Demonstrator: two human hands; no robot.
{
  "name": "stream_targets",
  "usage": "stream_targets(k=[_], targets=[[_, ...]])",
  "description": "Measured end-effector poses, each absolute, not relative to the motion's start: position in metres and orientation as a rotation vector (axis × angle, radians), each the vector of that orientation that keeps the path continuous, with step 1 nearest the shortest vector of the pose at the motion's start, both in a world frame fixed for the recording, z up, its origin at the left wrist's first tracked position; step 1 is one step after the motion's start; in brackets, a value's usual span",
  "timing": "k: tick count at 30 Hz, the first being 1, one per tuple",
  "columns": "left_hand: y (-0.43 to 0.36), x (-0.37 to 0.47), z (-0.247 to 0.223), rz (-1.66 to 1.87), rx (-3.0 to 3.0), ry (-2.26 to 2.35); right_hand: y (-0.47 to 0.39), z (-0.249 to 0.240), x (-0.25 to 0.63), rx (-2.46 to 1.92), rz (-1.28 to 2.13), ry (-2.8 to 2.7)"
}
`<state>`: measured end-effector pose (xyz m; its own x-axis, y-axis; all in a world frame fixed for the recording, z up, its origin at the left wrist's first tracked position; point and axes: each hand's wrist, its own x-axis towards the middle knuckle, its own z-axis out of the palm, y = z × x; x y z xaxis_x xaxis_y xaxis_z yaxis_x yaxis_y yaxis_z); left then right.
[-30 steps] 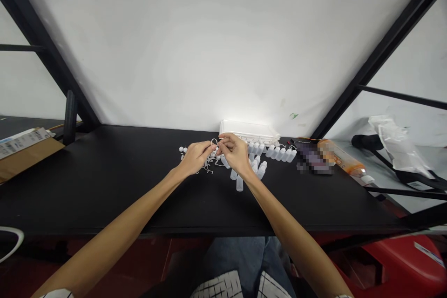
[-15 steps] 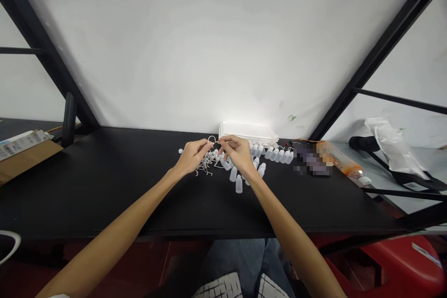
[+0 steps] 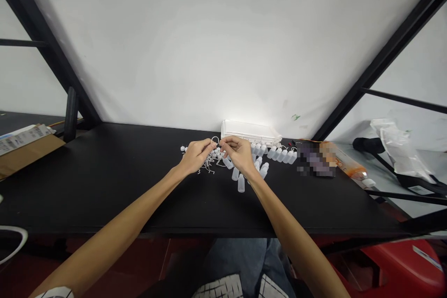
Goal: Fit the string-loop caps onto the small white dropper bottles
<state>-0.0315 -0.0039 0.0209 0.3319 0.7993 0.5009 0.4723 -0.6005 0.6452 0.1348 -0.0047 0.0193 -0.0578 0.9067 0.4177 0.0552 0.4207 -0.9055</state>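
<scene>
Above the tabletop I hold a thin white strap (image 3: pixel 215 138), bent into a small arch between my two hands. My left hand (image 3: pixel 195 157) is closed in a pinch on its left end, where the fingertips hide part of it. The fingers of my right hand (image 3: pixel 239 152) pinch the other end. Under my hands lies a heap of white caps with straps (image 3: pixel 208 164). Small translucent bottles lie and stand beside and below my right hand; the nearest bottle (image 3: pixel 241 183) is upright.
Behind my right hand is a stack of white trays (image 3: pixel 249 131) against the wall. A row of capped bottles (image 3: pixel 282 154) lies to the right, near an orange-labelled bottle (image 3: pixel 349 167). A cardboard box (image 3: pixel 31 151) sits far left on the black table (image 3: pixel 115 181).
The strap's arch has tightened slightly as both hands stay pinched on it. The whole view has shifted a little; the bottles and caps lie as before.
</scene>
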Motion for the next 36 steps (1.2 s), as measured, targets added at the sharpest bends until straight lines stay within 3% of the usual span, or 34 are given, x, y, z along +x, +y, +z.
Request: stream_targets(k=[22,30,36], targets=[[-0.002,-0.030,0.018,1.149,1.711,0.796,-0.007,0.032,0.139,-0.798,0.956,-1.435],[0.004,-0.036,0.019,1.165,1.934,0.939,-0.006,0.056,0.217,-0.833,0.410,-1.197],[0.003,-0.032,0.011,1.060,2.318,1.031,-0.015,0.031,0.323,-1.194,-0.237,-0.991]])
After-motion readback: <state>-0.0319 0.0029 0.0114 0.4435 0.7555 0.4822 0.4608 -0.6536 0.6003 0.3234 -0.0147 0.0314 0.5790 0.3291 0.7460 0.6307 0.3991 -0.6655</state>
